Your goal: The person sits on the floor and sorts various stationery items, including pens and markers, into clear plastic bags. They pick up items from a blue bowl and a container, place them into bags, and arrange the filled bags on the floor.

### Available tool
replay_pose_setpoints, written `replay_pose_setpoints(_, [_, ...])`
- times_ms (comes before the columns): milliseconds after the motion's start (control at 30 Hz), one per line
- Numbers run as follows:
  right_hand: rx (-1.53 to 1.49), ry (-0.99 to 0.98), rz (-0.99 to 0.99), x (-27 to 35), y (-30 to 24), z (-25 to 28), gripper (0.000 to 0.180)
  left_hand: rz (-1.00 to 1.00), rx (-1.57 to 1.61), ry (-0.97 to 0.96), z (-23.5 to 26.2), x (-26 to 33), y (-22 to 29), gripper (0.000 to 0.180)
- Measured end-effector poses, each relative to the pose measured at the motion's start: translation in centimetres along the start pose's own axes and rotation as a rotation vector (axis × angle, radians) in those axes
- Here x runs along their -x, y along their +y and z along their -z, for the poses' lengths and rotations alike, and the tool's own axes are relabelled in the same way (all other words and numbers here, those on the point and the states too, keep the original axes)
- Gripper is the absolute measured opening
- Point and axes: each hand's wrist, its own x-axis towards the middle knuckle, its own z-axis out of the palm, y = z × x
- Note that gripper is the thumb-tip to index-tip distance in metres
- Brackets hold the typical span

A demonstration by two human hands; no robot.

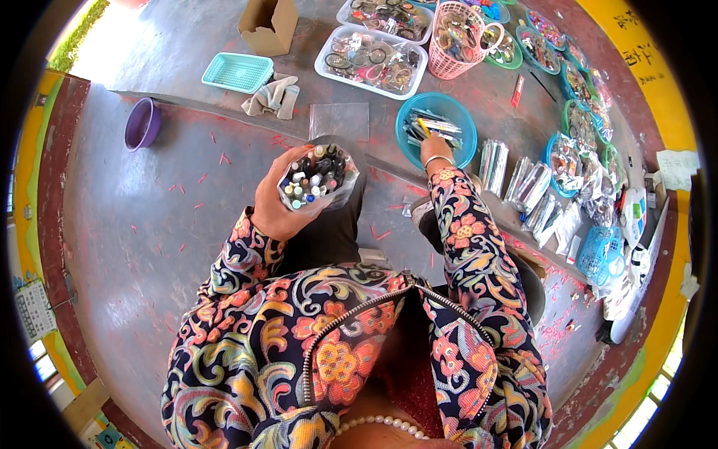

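Note:
My left hand is wrapped round a clear plastic bag, held upright over my lap. Packed inside are many pens, their black, white, grey and blue ends facing up. My right hand, a bracelet at its wrist, reaches to the near side of a round blue basin. A slim yellow pen sticks out from its closed fingers. More pens, mostly dark and silvery, lie loose in the basin. The fingertips of the right hand are partly hidden.
Wrapped silvery bundles line the ledge to the right. A pink basket and white trays of bagged items stand beyond the basin. Leftward are a clear sheet, gloves, a turquoise basket, a carton and a purple bowl.

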Motion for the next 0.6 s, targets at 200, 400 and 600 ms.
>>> replay_pose_setpoints(200, [0.292,-0.001,0.152,-1.8,0.6,1.3,0.027,0.018,0.000,0.019,-0.2,-0.1,0.0,0.063])
replay_pose_setpoints(400, [0.362,0.037,0.505,1.4,0.6,0.3,0.029,0.022,-0.004,0.007,-0.2,-0.3,0.3,0.063])
replay_pose_setpoints(600, [0.434,-0.089,0.527,1.7,0.9,-0.6,0.024,-0.018,0.072,0.012,-0.3,-0.1,-0.5,0.064])
